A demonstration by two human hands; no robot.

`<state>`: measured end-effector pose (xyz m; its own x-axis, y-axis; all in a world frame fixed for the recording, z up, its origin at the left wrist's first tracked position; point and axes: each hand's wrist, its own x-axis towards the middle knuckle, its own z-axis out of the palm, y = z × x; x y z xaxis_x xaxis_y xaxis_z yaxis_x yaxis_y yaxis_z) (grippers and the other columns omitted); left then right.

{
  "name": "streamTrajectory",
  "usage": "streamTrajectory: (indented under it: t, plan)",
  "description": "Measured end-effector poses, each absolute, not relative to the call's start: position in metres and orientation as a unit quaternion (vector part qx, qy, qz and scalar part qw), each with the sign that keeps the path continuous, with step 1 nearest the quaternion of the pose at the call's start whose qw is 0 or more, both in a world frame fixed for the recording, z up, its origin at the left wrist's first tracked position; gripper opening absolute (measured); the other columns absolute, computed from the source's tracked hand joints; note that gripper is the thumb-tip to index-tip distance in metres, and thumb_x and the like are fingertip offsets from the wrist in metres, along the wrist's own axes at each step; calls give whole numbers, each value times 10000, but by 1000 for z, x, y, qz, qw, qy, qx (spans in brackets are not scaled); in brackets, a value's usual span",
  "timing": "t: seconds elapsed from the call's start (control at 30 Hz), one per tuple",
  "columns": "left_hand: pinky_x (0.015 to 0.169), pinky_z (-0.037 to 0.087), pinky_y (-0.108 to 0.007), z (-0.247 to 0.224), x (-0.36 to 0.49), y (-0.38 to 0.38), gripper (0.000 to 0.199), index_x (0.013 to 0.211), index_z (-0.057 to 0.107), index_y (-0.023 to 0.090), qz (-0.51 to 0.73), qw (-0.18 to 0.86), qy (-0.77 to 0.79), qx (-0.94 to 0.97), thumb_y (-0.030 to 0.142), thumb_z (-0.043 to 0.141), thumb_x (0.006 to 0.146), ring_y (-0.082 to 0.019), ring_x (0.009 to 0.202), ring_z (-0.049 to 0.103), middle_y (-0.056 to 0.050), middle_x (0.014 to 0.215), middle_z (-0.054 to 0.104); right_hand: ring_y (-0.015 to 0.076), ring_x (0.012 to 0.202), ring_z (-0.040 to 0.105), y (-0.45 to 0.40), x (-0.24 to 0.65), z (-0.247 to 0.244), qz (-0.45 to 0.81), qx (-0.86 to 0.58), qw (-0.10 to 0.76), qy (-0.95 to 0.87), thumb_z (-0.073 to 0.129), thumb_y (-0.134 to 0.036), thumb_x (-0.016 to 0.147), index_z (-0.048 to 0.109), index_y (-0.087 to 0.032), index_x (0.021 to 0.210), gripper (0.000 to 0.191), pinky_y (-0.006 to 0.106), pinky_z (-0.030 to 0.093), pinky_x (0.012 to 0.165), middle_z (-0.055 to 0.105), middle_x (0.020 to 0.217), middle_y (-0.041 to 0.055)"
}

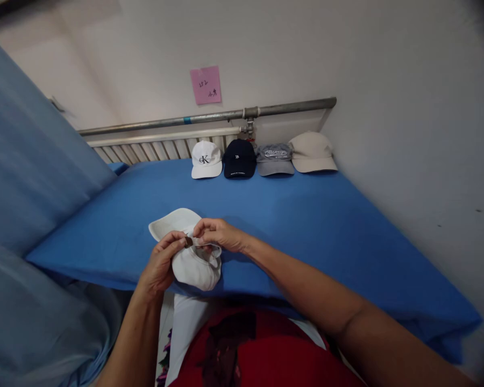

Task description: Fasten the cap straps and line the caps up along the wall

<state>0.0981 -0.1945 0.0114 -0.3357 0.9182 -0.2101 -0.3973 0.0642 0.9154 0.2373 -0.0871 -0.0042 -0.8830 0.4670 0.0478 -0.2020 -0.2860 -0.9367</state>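
A pale, off-white baseball cap (196, 270) is held at the front edge of the blue-covered table (306, 231), its brim pointing away to the left. My left hand (161, 263) pinches the cap's back strap beside a small dark buckle (189, 242). From the other side, my right hand (220, 234) has its fingers closed on the light strap close to that buckle. The cap's opening faces up toward me. My fingertips partly hide the strap.
Along the back stand a white cap (207, 159), a navy cap (240, 159), a grey cap (275, 159) and a beige cap (313, 152). Behind them are a radiator (145, 148) and a metal pipe (290, 107). A blue curtain (36, 145) hangs at left; a pink note (205, 85) is on the wall.
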Motion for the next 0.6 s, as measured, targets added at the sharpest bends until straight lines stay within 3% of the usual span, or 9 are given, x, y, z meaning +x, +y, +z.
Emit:
streamTrajectory:
  t: [0.27,0.6]
  plan:
    - [505,467,-183,14,95,-196,314,707,642,150,626,536,505,256,222,867,500,-121,521,613,-11,634,699,84,562,581,-86,240,2,789,-104,190,-575,669,-119,643,605,-152,834,204,198,462,557,650,659,-29]
    - [488,442,-177,10,93,-197,286,721,648,158,607,550,494,292,166,836,506,-124,520,609,-17,638,702,90,603,602,-85,245,8,783,-93,166,-593,615,-45,655,596,-159,834,213,186,430,571,667,658,-25]
